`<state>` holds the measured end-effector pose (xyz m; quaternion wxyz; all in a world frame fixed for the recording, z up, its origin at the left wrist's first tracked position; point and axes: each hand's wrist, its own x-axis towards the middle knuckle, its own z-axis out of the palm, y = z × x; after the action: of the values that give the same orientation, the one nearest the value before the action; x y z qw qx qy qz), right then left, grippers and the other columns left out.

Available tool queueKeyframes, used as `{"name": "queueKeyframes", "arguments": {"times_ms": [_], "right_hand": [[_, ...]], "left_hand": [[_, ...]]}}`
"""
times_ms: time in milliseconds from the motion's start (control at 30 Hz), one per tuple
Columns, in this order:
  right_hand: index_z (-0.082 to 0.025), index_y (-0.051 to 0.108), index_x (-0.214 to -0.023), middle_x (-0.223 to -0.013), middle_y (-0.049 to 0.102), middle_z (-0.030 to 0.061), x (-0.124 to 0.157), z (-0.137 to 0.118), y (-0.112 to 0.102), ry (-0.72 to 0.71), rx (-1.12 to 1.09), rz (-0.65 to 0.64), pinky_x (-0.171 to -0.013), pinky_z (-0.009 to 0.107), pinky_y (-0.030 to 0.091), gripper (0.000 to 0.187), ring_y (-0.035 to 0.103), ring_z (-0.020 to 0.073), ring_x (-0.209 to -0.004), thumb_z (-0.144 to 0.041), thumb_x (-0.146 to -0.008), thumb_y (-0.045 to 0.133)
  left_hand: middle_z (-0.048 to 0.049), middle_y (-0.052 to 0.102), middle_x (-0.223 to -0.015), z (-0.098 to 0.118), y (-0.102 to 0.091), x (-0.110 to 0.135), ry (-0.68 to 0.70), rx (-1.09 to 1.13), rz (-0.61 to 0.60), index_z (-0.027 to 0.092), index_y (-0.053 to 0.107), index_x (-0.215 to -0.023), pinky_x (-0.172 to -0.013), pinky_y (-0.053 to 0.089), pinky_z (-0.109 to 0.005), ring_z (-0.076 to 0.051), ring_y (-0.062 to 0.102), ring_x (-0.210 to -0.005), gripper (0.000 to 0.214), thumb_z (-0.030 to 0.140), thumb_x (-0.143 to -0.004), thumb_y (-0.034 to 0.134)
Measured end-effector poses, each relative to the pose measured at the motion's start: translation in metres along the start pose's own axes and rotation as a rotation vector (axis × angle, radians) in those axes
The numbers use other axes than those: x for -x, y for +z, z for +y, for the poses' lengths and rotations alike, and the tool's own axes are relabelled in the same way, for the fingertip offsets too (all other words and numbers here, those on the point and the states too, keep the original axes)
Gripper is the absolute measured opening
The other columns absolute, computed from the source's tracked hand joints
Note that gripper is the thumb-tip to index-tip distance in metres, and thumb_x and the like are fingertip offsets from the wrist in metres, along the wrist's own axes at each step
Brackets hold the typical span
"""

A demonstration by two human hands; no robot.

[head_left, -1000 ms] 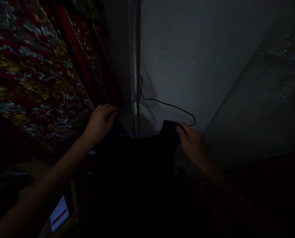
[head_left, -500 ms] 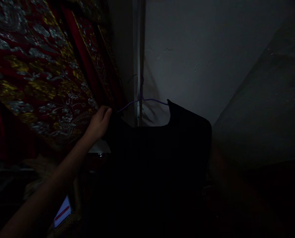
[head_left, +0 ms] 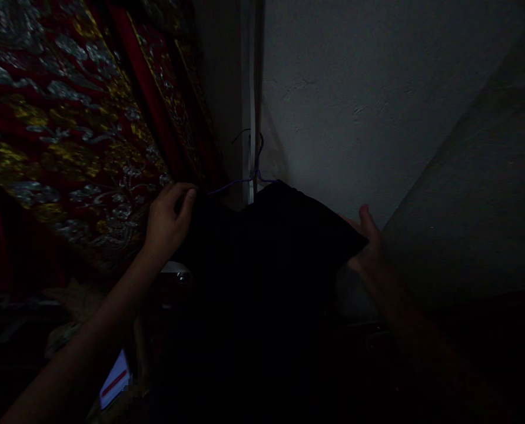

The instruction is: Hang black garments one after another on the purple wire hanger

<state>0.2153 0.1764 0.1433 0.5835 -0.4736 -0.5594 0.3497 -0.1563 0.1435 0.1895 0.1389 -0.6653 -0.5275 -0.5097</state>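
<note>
A black shirt (head_left: 262, 282) hangs on a thin purple wire hanger (head_left: 231, 185) in the middle of the head view. My left hand (head_left: 168, 215) is closed on the shirt's left shoulder by the hanger's end, thumb and fingers pinched together. At the shirt's right side, my right hand (head_left: 368, 241) lies partly behind the sleeve, touching the cloth. Its thumb stands up apart from the cloth, and the other fingers are mostly hidden. Deep shadow hides most of the shirt's lower part.
Red fabric with gold and silver sequins (head_left: 68, 118) fills the left side. Behind the hanger runs an upright strip (head_left: 252, 88) beside a grey wall (head_left: 355, 88). A lit phone-like screen (head_left: 115, 380) glows at the lower left. Everything is very dim.
The shirt's right shoulder has slid inward along the hanger and its sleeve now points right. My right hand has come into sight beside it. My left hand keeps its place.
</note>
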Motion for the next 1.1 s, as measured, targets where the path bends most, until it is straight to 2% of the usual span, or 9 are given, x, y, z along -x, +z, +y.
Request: {"name": "queueKeyframes", "arguments": {"times_ms": [133,300,433,600,667,800,867,1000,1100], "right_hand": [[-0.020,0.079,-0.089,-0.080,0.076,0.0033,0.004,-0.026,-0.009,0.057,0.006,-0.204,-0.065,0.033,0.056,0.043,0.072,0.0235,-0.072,-0.058,-0.068,0.081],[-0.024,0.078,-0.096,-0.084,0.077,0.0021,0.027,-0.049,-0.008,-0.005,-0.128,-0.063,-0.070,0.033,0.058,0.035,0.072,0.0224,-0.075,-0.053,-0.076,0.077],[-0.025,0.077,-0.105,-0.097,0.077,0.0048,0.074,-0.061,-0.004,-0.120,0.045,-0.035,-0.074,0.035,0.058,0.038,0.071,0.0248,-0.087,-0.056,-0.085,0.068],[-0.024,0.074,-0.119,-0.108,0.074,0.0074,0.120,-0.087,0.018,-0.354,0.261,-1.058,-0.082,0.033,0.056,0.047,0.069,0.0228,-0.095,-0.054,-0.083,0.074],[-0.024,0.070,-0.126,-0.113,0.072,0.0073,0.114,-0.085,0.028,-0.402,0.201,-1.217,-0.088,0.034,0.054,0.045,0.069,0.0209,-0.099,-0.052,-0.091,0.065],[-0.029,0.063,-0.134,-0.129,0.066,0.0077,0.075,-0.049,0.041,-0.476,0.204,-0.630,-0.112,0.044,0.042,0.040,0.059,0.0246,-0.124,-0.041,-0.095,0.061],[-0.031,0.062,-0.135,-0.131,0.065,0.0078,0.059,-0.025,0.045,-0.391,0.218,-0.482,-0.114,0.047,0.040,0.051,0.056,0.0278,-0.128,-0.037,-0.086,0.071],[-0.021,0.073,-0.107,-0.099,0.076,0.0093,0.052,0.004,0.048,0.124,0.016,-0.642,-0.086,0.044,0.059,0.043,0.071,0.0282,-0.092,-0.048,-0.074,0.077],[-0.020,0.072,-0.096,-0.083,0.076,0.0080,0.049,-0.004,0.046,0.402,-0.162,-0.440,-0.068,0.037,0.060,0.046,0.072,0.0251,-0.073,-0.059,-0.073,0.077]], "left_hand": [[-0.0081,0.072,-0.116,0.024,0.013,-0.007,0.114,0.136,-0.093,0.022,0.069,-0.125,-0.103,0.045,-0.042,-0.025,0.064,-0.111,0.038,0.039,-0.103,0.044],[-0.0097,0.059,-0.145,0.063,-0.003,-0.009,0.232,0.381,-0.141,0.022,0.047,-0.148,-0.117,0.034,-0.044,-0.026,0.051,-0.136,0.049,0.038,-0.102,0.049],[-0.0104,0.070,-0.122,0.083,-0.023,-0.003,-0.061,0.625,-0.204,0.018,0.064,-0.127,-0.103,0.049,-0.039,-0.024,0.065,-0.113,0.041,0.045,-0.097,0.055],[-0.0083,0.073,-0.101,0.104,-0.045,0.026,-0.719,1.121,-0.412,0.015,0.068,-0.115,-0.078,0.056,-0.026,-0.016,0.070,-0.087,0.034,0.038,-0.090,0.066],[-0.0011,0.069,-0.080,0.105,-0.061,0.042,-0.896,1.108,-0.566,0.018,0.067,-0.114,-0.059,0.050,-0.019,-0.009,0.062,-0.061,0.030,0.030,-0.087,0.070],[0.0011,0.065,-0.065,0.094,-0.101,0.062,-0.878,0.853,-1.149,0.025,0.068,-0.113,-0.040,0.029,-0.019,-0.007,0.043,-0.040,0.029,0.044,-0.092,0.064],[-0.0013,0.067,-0.064,0.087,-0.115,0.059,-0.741,0.656,-1.206,0.026,0.073,-0.104,-0.043,0.034,-0.021,-0.012,0.051,-0.048,0.028,0.049,-0.089,0.066],[-0.0013,0.062,-0.058,0.069,-0.108,0.036,-0.538,0.472,-0.791,0.026,0.074,-0.086,-0.045,0.041,-0.026,-0.017,0.057,-0.053,0.029,0.054,-0.079,0.072],[-0.0020,0.069,-0.072,0.052,-0.083,0.018,-0.445,0.461,-0.429,0.025,0.064,-0.109,-0.050,0.050,-0.030,-0.020,0.065,-0.060,0.044,0.049,-0.076,0.077]]}}
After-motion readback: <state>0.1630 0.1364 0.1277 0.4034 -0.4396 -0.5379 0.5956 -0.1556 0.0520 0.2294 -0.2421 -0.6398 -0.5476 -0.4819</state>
